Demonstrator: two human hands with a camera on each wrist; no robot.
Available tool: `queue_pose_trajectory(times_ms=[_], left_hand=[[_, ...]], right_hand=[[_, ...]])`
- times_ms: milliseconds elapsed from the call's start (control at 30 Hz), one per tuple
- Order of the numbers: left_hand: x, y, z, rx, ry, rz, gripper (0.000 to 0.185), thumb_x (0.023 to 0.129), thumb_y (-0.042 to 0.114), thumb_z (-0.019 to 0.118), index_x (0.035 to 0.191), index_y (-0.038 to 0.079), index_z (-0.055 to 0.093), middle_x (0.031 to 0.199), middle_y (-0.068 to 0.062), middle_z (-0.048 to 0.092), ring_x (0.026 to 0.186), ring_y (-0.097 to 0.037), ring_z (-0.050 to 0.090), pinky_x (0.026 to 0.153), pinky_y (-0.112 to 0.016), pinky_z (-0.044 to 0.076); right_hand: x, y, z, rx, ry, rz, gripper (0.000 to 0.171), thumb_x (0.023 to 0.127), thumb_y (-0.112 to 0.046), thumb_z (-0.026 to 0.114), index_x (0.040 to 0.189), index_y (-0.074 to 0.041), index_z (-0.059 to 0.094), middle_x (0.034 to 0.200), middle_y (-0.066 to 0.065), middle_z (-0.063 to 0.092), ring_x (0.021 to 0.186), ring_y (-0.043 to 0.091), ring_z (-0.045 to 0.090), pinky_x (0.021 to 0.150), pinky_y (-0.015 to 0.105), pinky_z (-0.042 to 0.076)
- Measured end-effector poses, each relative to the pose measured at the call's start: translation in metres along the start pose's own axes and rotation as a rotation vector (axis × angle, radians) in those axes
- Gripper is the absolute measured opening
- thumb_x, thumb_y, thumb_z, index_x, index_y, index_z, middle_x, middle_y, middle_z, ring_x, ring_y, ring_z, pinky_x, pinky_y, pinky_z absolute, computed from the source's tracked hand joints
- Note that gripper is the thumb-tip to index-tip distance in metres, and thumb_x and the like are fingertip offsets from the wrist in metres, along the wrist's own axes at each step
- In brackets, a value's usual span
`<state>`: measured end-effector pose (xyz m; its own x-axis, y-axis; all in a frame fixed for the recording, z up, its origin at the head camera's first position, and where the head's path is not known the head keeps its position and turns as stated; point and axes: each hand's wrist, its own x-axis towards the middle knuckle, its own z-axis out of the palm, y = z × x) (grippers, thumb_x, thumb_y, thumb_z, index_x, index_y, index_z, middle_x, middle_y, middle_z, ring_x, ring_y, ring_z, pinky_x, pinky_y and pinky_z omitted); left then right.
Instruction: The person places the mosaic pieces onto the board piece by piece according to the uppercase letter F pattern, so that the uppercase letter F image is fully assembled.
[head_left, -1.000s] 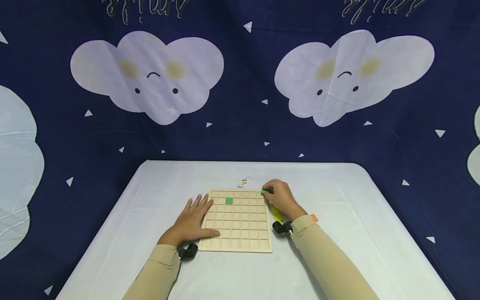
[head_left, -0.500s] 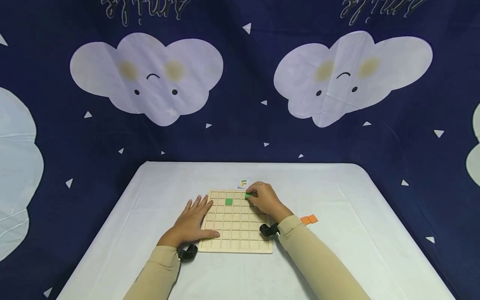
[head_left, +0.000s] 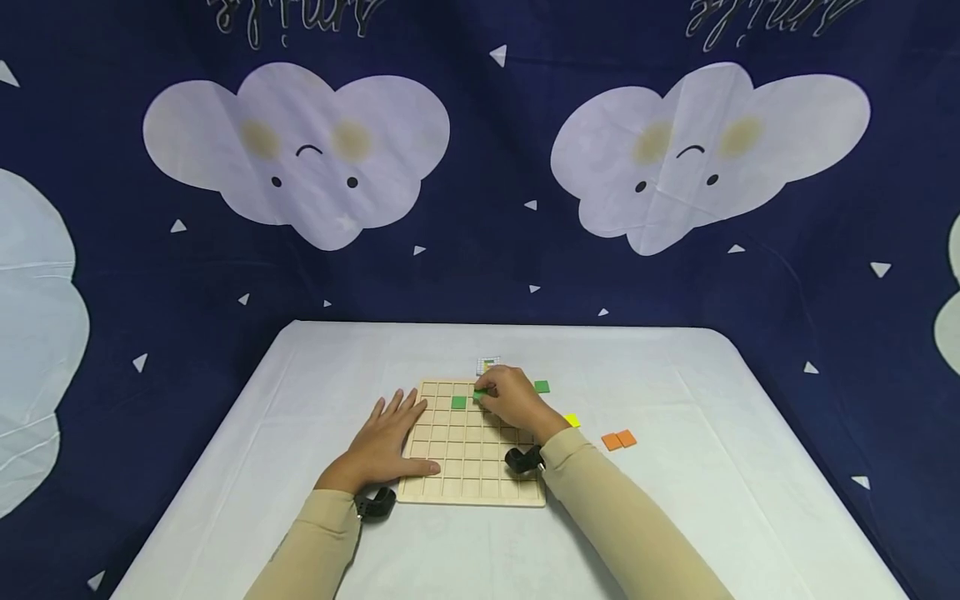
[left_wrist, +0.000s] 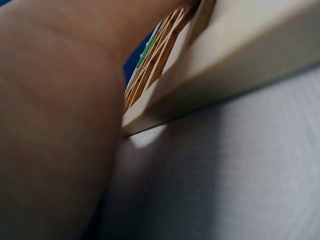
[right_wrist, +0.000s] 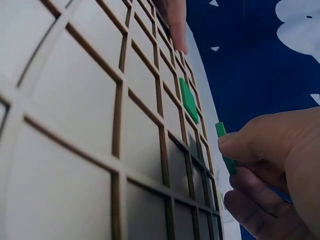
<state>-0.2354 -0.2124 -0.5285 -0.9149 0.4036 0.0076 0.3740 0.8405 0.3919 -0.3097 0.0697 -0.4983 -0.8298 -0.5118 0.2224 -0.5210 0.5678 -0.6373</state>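
Note:
A wooden grid board (head_left: 453, 454) lies on the white table. My left hand (head_left: 384, 442) rests along its left edge, fingers spread and thumb lying over the lower cells. One green square tile (head_left: 458, 402) sits in a cell of the second row. Between thumb and fingers my right hand (head_left: 517, 398) pinches another green tile (right_wrist: 227, 152), just right of the seated one and close over the board. In the right wrist view this tile stands on edge, apart from the grid. The left wrist view shows mostly the left hand (left_wrist: 60, 100) beside the board's side.
Behind the board lies a small printed pattern card (head_left: 486, 364), partly covered by the right hand. To the right are a loose green tile (head_left: 542, 387), a yellow tile (head_left: 572, 420) half behind the wrist, and two orange tiles (head_left: 618, 440).
My right hand has moved left from the board's top right corner with the green tile, in over the upper rows. The left hand stays where it was.

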Motion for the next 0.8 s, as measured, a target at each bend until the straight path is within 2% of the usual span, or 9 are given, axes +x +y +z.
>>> queue_pose_trajectory(times_ms=[167, 433, 800], left_hand=[[0.0000, -0.0004, 0.0000, 0.006, 0.005, 0.005, 0.124, 0.075, 0.085, 0.069, 0.166, 0.008, 0.034, 0.173, -0.013, 0.017, 0.159, -0.034, 0.006, 0.126, -0.055, 0.001], [-0.0001, 0.0008, -0.0007, 0.007, 0.007, 0.007, 0.124, 0.075, 0.085, 0.068, 0.166, 0.008, 0.034, 0.173, -0.013, 0.017, 0.159, -0.034, 0.006, 0.126, -0.054, 0.001], [-0.0006, 0.0001, -0.0006, 0.006, 0.012, 0.011, 0.123, 0.076, 0.085, 0.069, 0.166, 0.008, 0.034, 0.173, -0.013, 0.018, 0.159, -0.034, 0.006, 0.126, -0.054, 0.001]], right_hand=[[0.0033, -0.0025, 0.0053, -0.020, -0.026, -0.017, 0.018, 0.095, -0.001, 0.077, 0.113, -0.002, 0.079, 0.109, 0.004, 0.070, 0.101, 0.018, 0.068, 0.088, 0.031, 0.058], [0.0044, -0.0039, 0.0096, -0.067, -0.030, -0.069, 0.016, 0.093, 0.001, 0.079, 0.109, -0.002, 0.079, 0.104, 0.005, 0.072, 0.094, 0.018, 0.067, 0.085, 0.034, 0.057], [0.0038, -0.0018, 0.0106, -0.068, -0.051, -0.048, 0.017, 0.094, 0.001, 0.076, 0.110, -0.003, 0.079, 0.107, 0.005, 0.072, 0.096, 0.017, 0.067, 0.085, 0.034, 0.057]])
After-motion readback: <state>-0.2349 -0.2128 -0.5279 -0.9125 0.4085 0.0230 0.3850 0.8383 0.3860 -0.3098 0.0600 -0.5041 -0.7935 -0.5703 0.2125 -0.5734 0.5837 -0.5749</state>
